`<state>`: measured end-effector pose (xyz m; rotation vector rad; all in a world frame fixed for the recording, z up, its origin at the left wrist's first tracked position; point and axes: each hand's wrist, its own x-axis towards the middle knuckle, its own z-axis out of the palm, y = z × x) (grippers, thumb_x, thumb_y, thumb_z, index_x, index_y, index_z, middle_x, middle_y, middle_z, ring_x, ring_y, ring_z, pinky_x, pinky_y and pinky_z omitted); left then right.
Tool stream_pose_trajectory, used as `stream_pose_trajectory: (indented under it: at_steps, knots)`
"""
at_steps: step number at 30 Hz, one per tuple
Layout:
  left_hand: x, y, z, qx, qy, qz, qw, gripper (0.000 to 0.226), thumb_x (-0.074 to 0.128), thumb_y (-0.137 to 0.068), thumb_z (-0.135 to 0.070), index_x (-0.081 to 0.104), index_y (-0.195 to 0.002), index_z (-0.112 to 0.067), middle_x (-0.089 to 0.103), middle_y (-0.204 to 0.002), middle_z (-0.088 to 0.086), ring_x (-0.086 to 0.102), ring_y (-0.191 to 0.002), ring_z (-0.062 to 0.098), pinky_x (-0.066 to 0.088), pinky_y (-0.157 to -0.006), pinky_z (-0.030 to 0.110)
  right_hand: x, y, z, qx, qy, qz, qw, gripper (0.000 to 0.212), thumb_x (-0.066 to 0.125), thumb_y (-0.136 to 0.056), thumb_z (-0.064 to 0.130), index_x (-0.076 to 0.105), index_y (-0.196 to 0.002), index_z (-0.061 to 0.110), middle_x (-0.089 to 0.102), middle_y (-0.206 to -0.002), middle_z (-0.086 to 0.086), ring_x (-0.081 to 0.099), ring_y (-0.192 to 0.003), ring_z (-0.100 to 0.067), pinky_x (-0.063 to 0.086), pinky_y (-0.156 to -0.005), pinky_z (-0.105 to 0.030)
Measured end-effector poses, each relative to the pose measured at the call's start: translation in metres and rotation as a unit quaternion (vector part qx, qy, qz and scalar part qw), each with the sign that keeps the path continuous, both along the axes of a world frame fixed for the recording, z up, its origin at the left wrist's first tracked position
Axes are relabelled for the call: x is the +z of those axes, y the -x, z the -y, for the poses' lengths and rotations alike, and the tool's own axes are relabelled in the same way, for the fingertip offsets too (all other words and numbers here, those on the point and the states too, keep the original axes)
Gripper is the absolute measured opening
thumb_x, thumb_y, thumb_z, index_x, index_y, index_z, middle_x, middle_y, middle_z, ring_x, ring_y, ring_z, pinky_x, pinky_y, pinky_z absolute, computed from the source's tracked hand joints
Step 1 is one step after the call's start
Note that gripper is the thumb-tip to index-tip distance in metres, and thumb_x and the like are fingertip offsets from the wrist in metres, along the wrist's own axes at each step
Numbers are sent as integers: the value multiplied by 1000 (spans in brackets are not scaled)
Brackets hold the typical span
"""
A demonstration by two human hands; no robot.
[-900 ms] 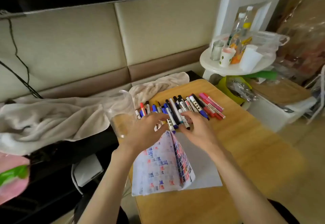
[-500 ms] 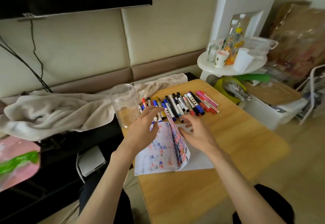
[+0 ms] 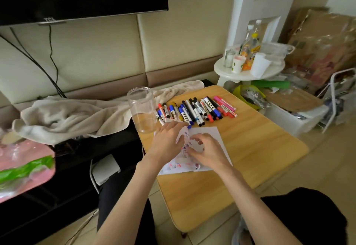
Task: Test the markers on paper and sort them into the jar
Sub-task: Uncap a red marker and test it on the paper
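A row of several markers (image 3: 196,110) with black, blue, red, yellow and pink caps lies at the far side of the wooden table (image 3: 260,144). A clear, empty plastic jar (image 3: 142,110) stands upright just left of them. In front of the markers lies a white sheet of paper (image 3: 212,131). On top of it is a sheet covered in coloured scribbles (image 3: 185,144), curled up between my hands. My left hand (image 3: 169,139) grips its left side, fingertips near the closest blue marker. My right hand (image 3: 208,150) pinches its right side.
A beige towel (image 3: 77,115) is draped over the black cabinet left of the table. A round white side table (image 3: 248,73) with cups and bottles stands at the back right, with boxes and bags beyond it. My knees are below the table's near edge.
The scribbled sheet, which stood open like a raised page, is now curled low between both hands. My hands have drawn closer together over the paper. The view has pulled back.
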<state>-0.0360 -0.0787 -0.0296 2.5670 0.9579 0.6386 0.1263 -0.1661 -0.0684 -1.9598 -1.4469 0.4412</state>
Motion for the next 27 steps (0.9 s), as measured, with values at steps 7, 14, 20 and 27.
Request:
stream_pose_trajectory:
  at_steps: [7, 14, 20, 27]
  knots:
    - [-15, -23, -3, -3, 56, 1, 998, 46, 55, -98, -12, 55, -142, -24, 61, -136, -2, 55, -125, 20, 44, -97, 32, -20, 1, 0, 37, -2, -50, 998, 44, 75, -90, 42, 66, -129, 25, 64, -124, 3, 65, -110, -16, 57, -93, -41]
    - [-39, -36, -28, 0, 79, 18, 997, 38, 53, -100, -17, 58, -135, -31, 64, -123, -10, 62, -105, 11, 52, -88, 35, -36, -9, -15, 38, -28, -76, 996, 14, 74, -92, 31, 74, -105, 26, 73, -100, 13, 67, -94, -4, 57, -84, -30]
    - [-58, -48, -47, -8, 104, 39, 994, 32, 59, -99, -25, 61, -131, -32, 66, -113, -14, 61, -88, 1, 53, -80, 27, -46, -34, -29, 29, -45, -86, 995, 19, 76, -91, 20, 76, -110, 24, 74, -103, 14, 68, -95, -2, 57, -82, -21]
    - [-68, -42, -68, -17, 127, -5, 992, 39, 76, -86, -46, 62, -121, -39, 61, -102, -22, 58, -88, -6, 49, -79, 16, -51, -93, -50, -10, -50, -109, 993, 29, 81, -89, 16, 74, -116, 25, 72, -106, 12, 67, -93, 0, 52, -78, -15]
